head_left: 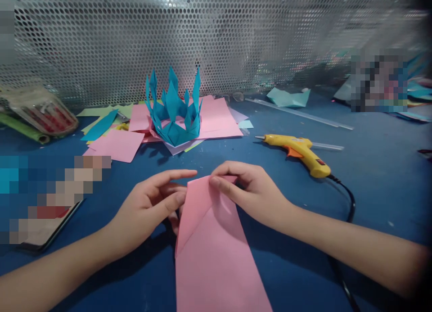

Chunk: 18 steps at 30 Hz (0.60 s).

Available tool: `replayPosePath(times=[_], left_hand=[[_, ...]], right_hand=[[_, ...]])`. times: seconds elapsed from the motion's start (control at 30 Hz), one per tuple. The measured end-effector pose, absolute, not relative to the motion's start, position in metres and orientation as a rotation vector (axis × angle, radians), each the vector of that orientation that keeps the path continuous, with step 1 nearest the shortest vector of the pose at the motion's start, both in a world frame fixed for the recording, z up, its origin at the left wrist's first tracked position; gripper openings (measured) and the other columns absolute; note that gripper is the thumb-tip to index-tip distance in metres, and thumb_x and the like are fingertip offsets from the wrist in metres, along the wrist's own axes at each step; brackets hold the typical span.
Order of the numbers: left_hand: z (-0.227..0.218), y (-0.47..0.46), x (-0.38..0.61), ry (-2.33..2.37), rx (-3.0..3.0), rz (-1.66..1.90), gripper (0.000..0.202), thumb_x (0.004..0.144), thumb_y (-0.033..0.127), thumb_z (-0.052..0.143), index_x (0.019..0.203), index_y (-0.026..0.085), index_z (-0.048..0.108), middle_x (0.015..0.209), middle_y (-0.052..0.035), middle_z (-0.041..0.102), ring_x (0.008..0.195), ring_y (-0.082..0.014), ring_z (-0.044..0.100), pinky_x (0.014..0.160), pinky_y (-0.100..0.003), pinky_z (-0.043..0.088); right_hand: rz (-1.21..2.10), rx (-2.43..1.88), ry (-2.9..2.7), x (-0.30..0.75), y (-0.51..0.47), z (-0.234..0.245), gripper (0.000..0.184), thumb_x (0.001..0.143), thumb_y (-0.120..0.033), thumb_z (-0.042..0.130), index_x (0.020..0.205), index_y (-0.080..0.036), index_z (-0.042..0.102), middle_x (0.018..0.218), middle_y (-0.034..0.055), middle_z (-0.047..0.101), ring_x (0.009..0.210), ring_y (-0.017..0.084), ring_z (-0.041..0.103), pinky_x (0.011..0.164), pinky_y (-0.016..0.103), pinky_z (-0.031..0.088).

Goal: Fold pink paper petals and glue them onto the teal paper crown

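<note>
The right hand [249, 190] pinches the top edge of a folded pink paper sheet [219, 258] at the near side of the desk [293, 271]; the left hand [151, 201] curves around its left edge, grip unclear. Beyond sit a blue paper crown [173, 133] and yellow glue gun [305, 153].

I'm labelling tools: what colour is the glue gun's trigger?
Orange trigger, best in the head view.

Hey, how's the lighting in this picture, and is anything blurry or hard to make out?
In the head view, glare brightens the metal mesh at top centre; a soft shadow falls on the pink paper by the right hand; the mesh smears toward the right, where the edge darkens; blocky pixelation hides patches at left and upper right.
</note>
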State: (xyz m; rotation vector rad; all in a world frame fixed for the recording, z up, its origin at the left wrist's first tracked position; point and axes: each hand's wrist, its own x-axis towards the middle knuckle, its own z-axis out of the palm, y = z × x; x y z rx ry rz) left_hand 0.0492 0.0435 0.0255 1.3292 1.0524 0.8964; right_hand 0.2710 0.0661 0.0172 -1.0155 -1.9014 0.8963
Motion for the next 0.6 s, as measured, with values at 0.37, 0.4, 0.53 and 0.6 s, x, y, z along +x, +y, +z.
replayPosePath(times=[0.37,0.4,0.53,0.6], left_hand=[[0.023,0.048,0.048,1.022,1.314,0.814,0.015,0.089,0.035,0.072,0.102,0.029,0.078,0.072,0.0052,0.071,0.048,-0.0067,0.067,0.053,-0.014,0.056],[0.024,0.049,0.048,1.041,1.313,0.807,0.014,0.089,0.032,0.071,0.100,0.027,0.078,0.071,0.0050,0.071,0.048,-0.0069,0.067,0.052,-0.014,0.056],[0.028,0.052,0.050,1.100,1.340,0.764,0.013,0.087,0.027,0.070,0.096,0.021,0.078,0.065,0.0032,0.073,0.048,-0.0096,0.067,0.051,-0.016,0.056],[0.029,0.052,0.051,1.111,1.380,0.743,0.016,0.086,0.028,0.069,0.097,0.021,0.079,0.064,0.0019,0.074,0.050,-0.0108,0.068,0.052,-0.018,0.057]], right_hand=[[0.242,-0.808,-2.138,0.276,0.063,0.009,0.004,0.090,-0.019,0.064,0.089,-0.022,0.067,0.103,0.0086,0.064,0.100,0.023,0.061,0.087,0.039,0.047],[0.165,-0.703,-2.203,0.276,0.062,0.010,0.001,0.090,-0.022,0.066,0.090,-0.022,0.067,0.106,0.0090,0.063,0.103,0.023,0.060,0.089,0.041,0.045],[-0.014,-0.290,-2.402,0.276,0.056,0.017,0.009,0.095,-0.029,0.063,0.100,-0.021,0.065,0.103,0.0073,0.069,0.104,0.021,0.059,0.086,0.036,0.045],[-0.116,-0.229,-2.427,0.275,0.055,0.019,0.009,0.097,-0.021,0.058,0.101,-0.019,0.066,0.098,0.0067,0.072,0.099,0.020,0.061,0.082,0.033,0.047]])
